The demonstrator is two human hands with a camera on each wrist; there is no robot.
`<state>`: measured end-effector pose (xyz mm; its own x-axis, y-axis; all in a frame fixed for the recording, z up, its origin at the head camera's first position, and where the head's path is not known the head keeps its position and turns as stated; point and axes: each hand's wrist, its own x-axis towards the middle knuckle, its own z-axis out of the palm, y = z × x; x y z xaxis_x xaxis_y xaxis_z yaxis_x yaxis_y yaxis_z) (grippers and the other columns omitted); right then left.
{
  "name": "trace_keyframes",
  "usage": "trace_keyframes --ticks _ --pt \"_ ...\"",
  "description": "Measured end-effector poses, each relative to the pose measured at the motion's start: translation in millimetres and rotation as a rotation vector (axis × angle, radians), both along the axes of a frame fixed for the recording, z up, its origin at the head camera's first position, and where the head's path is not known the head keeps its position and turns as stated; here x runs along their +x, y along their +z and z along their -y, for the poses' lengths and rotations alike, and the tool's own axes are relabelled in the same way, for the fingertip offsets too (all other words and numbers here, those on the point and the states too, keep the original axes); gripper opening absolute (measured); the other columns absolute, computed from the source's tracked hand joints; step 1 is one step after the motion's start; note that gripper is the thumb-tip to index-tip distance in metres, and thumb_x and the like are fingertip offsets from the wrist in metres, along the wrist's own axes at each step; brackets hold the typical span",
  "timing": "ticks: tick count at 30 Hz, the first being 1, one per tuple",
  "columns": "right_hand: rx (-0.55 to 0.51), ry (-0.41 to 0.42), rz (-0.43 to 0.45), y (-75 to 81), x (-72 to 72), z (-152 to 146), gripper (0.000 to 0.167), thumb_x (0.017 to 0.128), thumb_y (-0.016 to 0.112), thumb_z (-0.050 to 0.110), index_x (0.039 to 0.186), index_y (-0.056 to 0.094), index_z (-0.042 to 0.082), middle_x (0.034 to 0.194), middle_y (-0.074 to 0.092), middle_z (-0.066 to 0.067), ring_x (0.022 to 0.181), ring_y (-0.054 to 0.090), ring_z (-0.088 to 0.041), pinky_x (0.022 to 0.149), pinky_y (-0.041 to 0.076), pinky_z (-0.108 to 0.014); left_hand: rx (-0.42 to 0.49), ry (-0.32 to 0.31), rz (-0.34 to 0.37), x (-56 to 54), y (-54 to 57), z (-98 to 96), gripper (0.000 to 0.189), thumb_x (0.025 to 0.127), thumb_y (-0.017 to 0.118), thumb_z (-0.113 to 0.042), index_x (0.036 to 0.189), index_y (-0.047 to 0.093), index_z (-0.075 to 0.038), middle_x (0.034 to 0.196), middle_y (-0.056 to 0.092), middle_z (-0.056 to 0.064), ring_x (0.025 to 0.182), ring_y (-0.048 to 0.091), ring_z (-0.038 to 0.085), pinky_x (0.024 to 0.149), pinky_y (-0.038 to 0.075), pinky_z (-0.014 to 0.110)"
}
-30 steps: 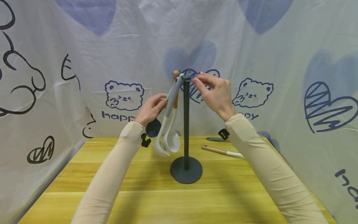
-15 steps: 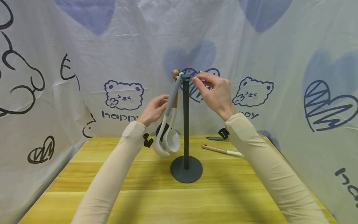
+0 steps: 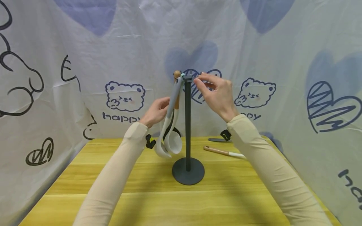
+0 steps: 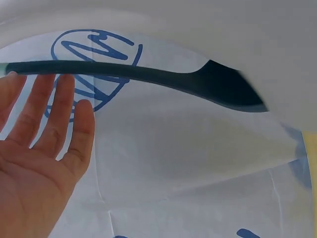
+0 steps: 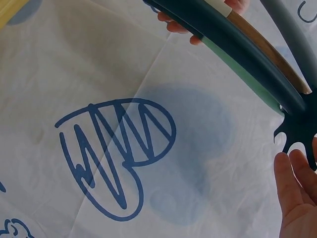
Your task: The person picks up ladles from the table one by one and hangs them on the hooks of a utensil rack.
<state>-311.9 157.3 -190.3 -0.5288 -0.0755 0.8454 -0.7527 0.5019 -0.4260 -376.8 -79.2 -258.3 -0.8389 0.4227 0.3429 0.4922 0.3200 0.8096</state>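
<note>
A dark utensil stand (image 3: 188,125) with a round base rises from the table. From its hooked top hang a ladle (image 3: 162,151) with a grey handle and white bowl, a white utensil (image 3: 175,145) with a wooden handle, and, behind them, a dark-headed utensil (image 4: 228,89) with a mint handle end. My left hand (image 3: 156,111) is beside these; in the left wrist view its extended fingertips touch the dark-headed utensil's shaft from below. My right hand (image 3: 219,94) pinches a hook at the stand's top; the right wrist view shows its fingertips against the dark hooks (image 5: 302,129).
On the wooden table (image 3: 181,204), right of the stand, lie a wood-and-white handle (image 3: 219,151) and a grey handle (image 3: 219,140), both partly hidden behind the right forearm. A printed curtain (image 3: 158,37) surrounds the table at the back and sides.
The dark-headed utensil has swung right, behind the white ones. My left hand has loosened from it and shifted slightly right. The right hand stays at the stand's top.
</note>
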Motion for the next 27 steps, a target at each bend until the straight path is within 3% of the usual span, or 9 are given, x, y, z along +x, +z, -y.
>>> trace_keyframes --ticks 10,22,27 --pt "0.024 -0.02 0.025 -6.4 2.2 1.0 0.03 0.097 0.063 0.028 0.116 0.071 0.006 0.129 0.065 -0.011 0.12 0.061 -0.02 0.092 0.054 -0.028 0.118 0.053 0.046 9.1 -3.1 10.9 0.03 0.104 0.047 -0.016 0.131 0.059 -0.01 0.127 0.063 0.014 0.116 0.059 0.026 0.1 0.049 0.041" --pt "-0.027 0.04 -0.065 -17.0 -1.5 -3.8 0.036 0.097 0.062 0.02 0.132 0.061 0.008 0.125 0.067 -0.012 0.115 0.064 -0.022 0.092 0.055 -0.032 0.145 0.147 -0.067 24.4 -8.9 21.8 0.033 0.105 0.045 -0.026 0.129 0.06 -0.008 0.123 0.064 0.017 0.113 0.06 0.027 0.097 0.05 0.043" --pt "-0.043 0.016 -0.072 -25.0 -3.1 -9.1 0.04 0.097 0.063 0.018 0.136 0.056 0.01 0.122 0.068 -0.013 0.113 0.065 -0.023 0.092 0.055 -0.035 0.153 0.175 -0.129 31.3 -12.8 22.2 0.032 0.105 0.047 -0.027 0.127 0.06 -0.008 0.12 0.066 0.017 0.113 0.06 0.029 0.095 0.049 0.041"
